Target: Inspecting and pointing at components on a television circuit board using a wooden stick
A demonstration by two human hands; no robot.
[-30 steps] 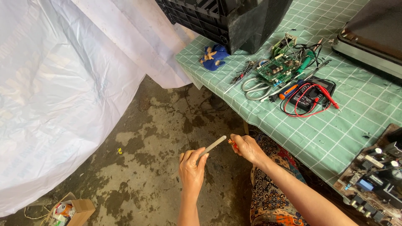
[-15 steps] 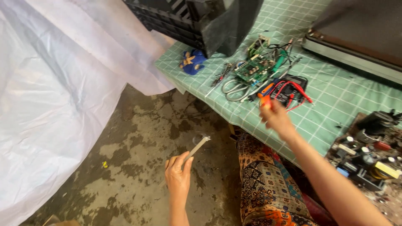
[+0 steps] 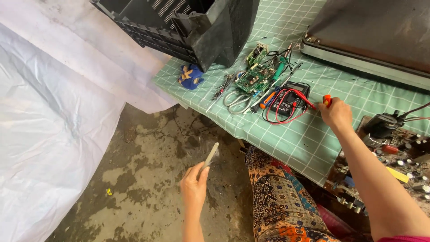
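My left hand (image 3: 194,186) is held out over the stained concrete floor, pinching a thin pale stick-like brush (image 3: 209,156) that points up and right. My right hand (image 3: 336,113) rests on the green checked tablecloth (image 3: 304,139) with its fingers closed round a small orange-red handled tool (image 3: 327,100). It lies just right of a black multimeter (image 3: 286,101) wrapped in red and black leads. A large circuit board (image 3: 394,152) with capacitors sits to the right of that hand.
Left of the multimeter lie an orange screwdriver (image 3: 267,99), scissors (image 3: 237,101), a small green circuit board (image 3: 251,79) and a blue toy (image 3: 190,76). A black plastic casing (image 3: 197,22) and a dark flat panel (image 3: 371,36) stand behind. White plastic sheeting (image 3: 49,125) covers the left.
My right hand has travelled from beside the left hand up onto the table, past the multimeter, carrying the orange-red tool. My left hand stays over the floor with the brush.
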